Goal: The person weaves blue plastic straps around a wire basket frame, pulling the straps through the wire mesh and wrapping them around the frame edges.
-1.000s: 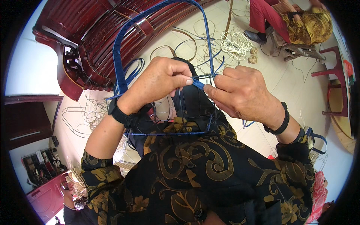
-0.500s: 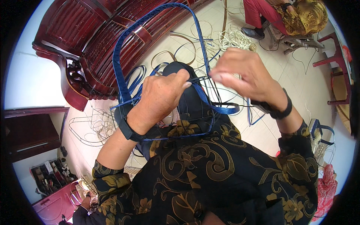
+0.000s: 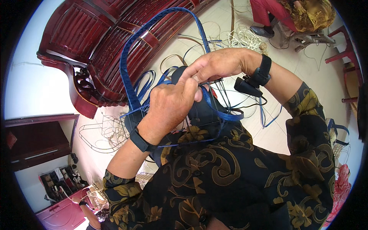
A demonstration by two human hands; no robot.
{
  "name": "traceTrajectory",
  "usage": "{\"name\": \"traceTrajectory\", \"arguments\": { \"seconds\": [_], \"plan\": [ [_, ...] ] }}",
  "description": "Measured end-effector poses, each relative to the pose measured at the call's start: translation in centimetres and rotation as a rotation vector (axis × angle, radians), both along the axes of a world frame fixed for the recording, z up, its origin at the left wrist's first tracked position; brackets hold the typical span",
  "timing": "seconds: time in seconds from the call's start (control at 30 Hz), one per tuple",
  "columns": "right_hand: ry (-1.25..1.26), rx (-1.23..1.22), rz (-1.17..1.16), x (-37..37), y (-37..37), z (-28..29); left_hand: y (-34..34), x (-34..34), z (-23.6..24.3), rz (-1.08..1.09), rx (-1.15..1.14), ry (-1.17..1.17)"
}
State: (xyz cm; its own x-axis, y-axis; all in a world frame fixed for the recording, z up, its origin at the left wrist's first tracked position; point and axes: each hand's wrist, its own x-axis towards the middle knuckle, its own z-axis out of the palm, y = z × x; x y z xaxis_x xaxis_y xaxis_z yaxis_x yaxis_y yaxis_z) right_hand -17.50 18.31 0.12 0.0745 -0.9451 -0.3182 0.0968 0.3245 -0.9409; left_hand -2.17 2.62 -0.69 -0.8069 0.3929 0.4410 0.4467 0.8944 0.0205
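One left hand [image 3: 170, 101] gripping far edge of frame [image 3: 184, 143]; right hand [image 3: 222, 65] overlapping, grip hidden; blue strip [image 3: 226, 116] nearer left thumb, long axis curving toward frame's right side.

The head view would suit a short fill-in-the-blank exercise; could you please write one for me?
1. The tall arched handle is coloured ____.
2. Of the left hand and right hand, the ____ one is nearer the pale cord.
3. The slatted bench stands toward the picture's upper ____ corner.

Missing words: blue; right; left.
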Motion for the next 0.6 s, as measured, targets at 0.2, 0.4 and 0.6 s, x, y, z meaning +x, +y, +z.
{"name": "traceTrajectory", "arguments": {
  "seconds": [0.2,0.4,0.6],
  "plan": [
    [-0.27,-0.076,-0.004,-0.9,-0.2,-2.1,0.3,0.3,-0.1,0.055,0.062,0.02],
    [-0.23,-0.16,-0.189,-1.3,-0.1,-1.9,-0.1,0.7,-0.4,0.128,0.419,-0.215],
    [-0.049,-0.266,-0.214,-0.1,0.1,0.1,-1.6,0.2,1.0,0.086,0.937,-0.791]
  ]
}}
